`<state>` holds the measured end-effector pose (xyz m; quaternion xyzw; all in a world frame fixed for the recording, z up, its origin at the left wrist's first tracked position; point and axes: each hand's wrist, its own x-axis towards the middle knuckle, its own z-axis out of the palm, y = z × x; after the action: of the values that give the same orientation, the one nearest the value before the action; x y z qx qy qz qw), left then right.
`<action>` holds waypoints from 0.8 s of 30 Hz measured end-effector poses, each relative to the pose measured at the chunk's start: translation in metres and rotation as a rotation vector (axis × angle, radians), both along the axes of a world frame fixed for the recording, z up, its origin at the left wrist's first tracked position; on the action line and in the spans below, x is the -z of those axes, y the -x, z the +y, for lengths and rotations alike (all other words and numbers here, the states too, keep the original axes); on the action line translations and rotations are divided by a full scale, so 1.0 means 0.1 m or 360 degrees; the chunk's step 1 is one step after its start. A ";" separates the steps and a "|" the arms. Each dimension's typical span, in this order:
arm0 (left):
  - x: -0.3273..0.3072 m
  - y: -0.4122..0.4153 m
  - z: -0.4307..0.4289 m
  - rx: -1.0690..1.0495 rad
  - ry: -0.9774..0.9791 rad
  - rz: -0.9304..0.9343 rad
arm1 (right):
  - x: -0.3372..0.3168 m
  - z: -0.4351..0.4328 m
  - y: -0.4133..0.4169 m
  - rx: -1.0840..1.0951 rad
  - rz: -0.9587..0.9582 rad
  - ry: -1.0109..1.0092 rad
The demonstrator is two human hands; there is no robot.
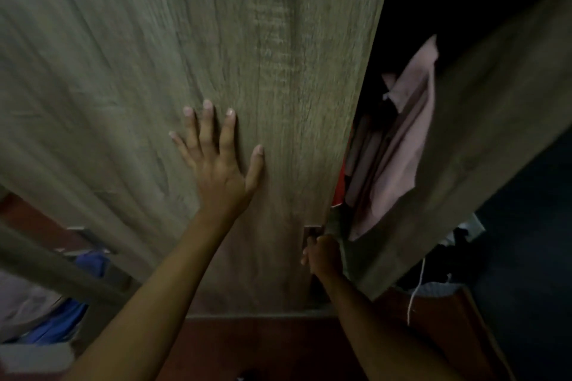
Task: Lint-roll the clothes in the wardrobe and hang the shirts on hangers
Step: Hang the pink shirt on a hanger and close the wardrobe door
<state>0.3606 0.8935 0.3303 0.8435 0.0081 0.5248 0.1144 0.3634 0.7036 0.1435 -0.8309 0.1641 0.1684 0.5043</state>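
Opening the wardrobe door [483, 139] goes best if the shut door [154, 56] is braced by the flat, spread left hand [218, 161] while its edge, gripped by the closed right hand [322, 252], is swung clear of the pink garment [402, 145].

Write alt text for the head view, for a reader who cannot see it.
The left hand presses flat on a wooden wardrobe door while the right hand grips the door's edge near its bottom. Through the gap beside it, pink garments hang in the dark interior.
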 end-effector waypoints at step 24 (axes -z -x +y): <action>0.10 -0.51 -2.11 0.0176 -0.0131 -0.0092 | -0.14 -2.37 -0.46 0.0340 -0.0043 -0.0145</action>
<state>0.4121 0.6829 0.3203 0.8312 -0.0633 0.5416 0.1085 0.4097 0.4668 0.1571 -0.7871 0.2370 0.1097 0.5588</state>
